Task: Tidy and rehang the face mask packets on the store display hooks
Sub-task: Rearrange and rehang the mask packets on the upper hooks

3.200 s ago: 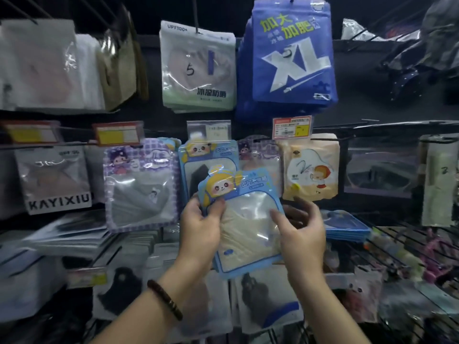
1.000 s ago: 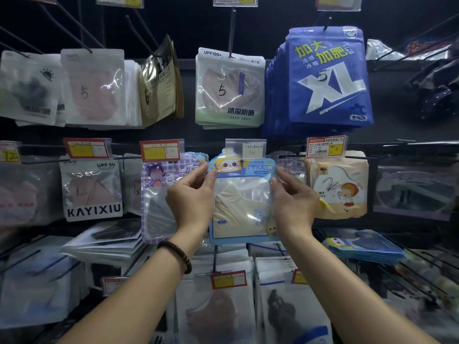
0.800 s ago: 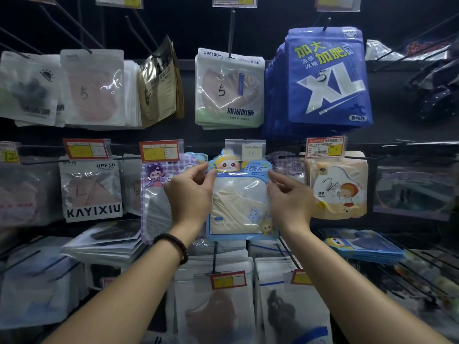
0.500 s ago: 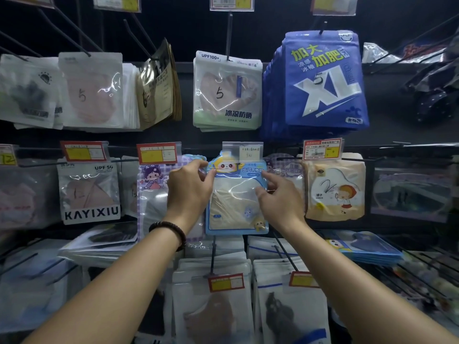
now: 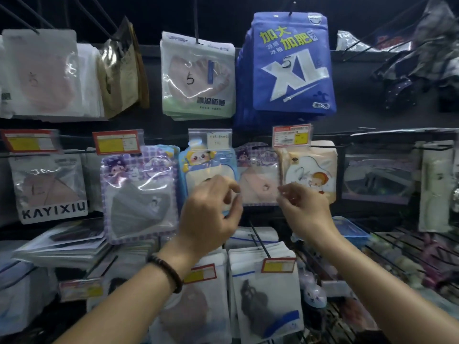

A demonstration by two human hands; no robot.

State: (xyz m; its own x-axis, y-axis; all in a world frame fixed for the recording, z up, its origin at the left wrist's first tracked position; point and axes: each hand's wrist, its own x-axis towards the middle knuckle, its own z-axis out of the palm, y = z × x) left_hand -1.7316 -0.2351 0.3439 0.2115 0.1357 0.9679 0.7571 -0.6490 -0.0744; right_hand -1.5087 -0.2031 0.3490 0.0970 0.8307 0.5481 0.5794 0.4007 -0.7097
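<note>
One blue packet (image 5: 211,161) hangs | behind left grip (image 5: 211,209) — right grip (image 5: 304,211) beside.

Dim store light, glare on plastic packets (image 5: 139,192), soft blur, bowed edges

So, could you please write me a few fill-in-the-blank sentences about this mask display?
1. The big blue packet is printed with the letters ____.
2. The bracelet is on the ____ wrist.
3. The green-edged packet has the number ____ handwritten on it.
4. The far-left packet in the middle row reads ____ along its bottom.
Missing words: XL; left; 5; KAYIXIU.
</note>
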